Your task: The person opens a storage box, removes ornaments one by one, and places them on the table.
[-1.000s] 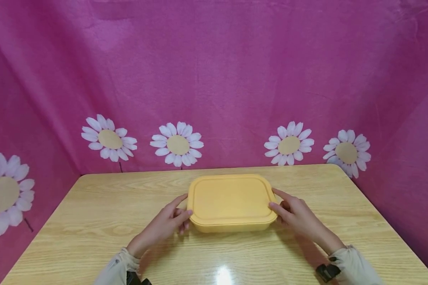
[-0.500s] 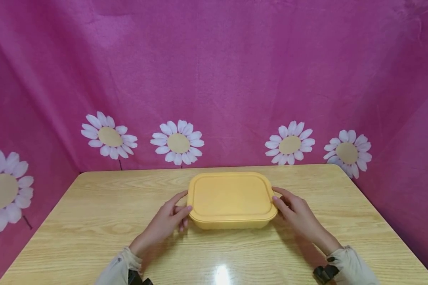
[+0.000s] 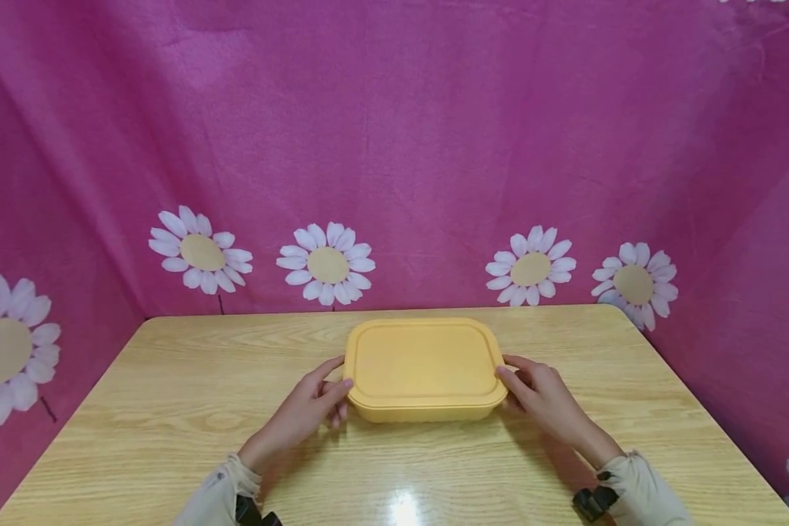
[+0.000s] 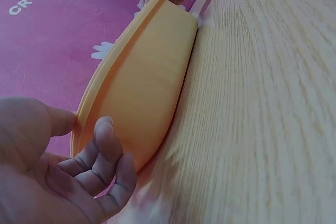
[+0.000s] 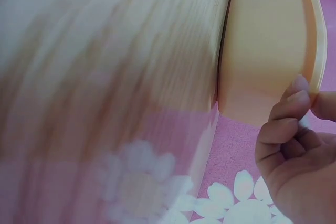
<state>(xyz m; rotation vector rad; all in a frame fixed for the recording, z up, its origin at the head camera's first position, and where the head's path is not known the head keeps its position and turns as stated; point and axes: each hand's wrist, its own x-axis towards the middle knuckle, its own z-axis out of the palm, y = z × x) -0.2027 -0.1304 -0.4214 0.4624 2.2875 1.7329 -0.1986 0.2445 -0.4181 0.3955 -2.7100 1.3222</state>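
Observation:
A yellow rectangular food container [image 3: 427, 365] with a rounded, closed lid sits on the wooden table in the head view. At its left end my left hand [image 3: 305, 409] grips the lid's rim, thumb on top. My right hand [image 3: 552, 402] holds the opposite end in the same way. In the left wrist view, the thumb of the left hand [image 4: 58, 161] meets the rim while curled fingers lie by the container's side wall [image 4: 147, 77]. The right wrist view has the right hand [image 5: 299, 156] pinching the rim at a corner. Whatever is inside stays hidden under the lid.
The light wooden table [image 3: 191, 380] stretches out on both sides of the container. Behind it hangs a magenta cloth [image 3: 394, 146] printed with white daisies, which also lines both sides. Dark devices sit at both wrists, by the pale sleeves [image 3: 651, 489].
Both hands keep their places at the container's ends. The right hand's thumb and fingers have shifted slightly along the rim, and the container stays nearly still.

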